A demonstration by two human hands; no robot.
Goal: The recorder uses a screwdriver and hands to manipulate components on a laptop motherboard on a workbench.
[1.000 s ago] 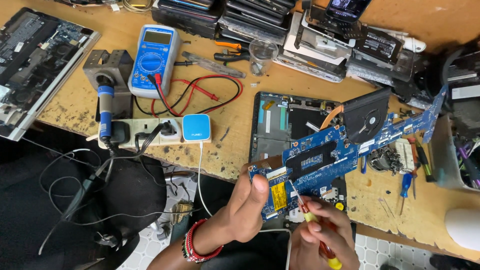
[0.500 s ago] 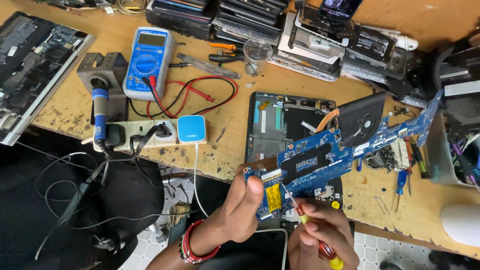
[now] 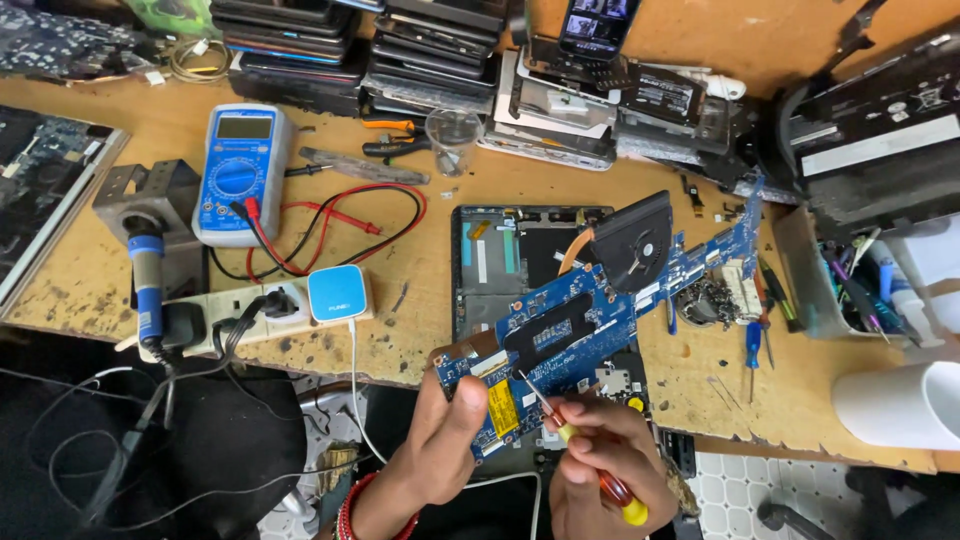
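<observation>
Motherboard (image 3: 600,310), blue and long, slants from lower centre up to the right of the frame, lifted above the open laptop base (image 3: 520,260) on the wooden bench (image 3: 420,330). At its lower end the left hand (image 3: 450,440) pinches the board's edge, thumb on top. Just right, the right hand (image 3: 600,455) closes its fingers around a yellow-handled screwdriver (image 3: 575,440), tip touching the board. A blue multimeter (image 3: 240,170) lies upper left.

Left hand (image 3: 440,445) holds blue circuit board (image 3: 590,315); right hand (image 3: 600,455) applies screwdriver (image 3: 570,435).
</observation>
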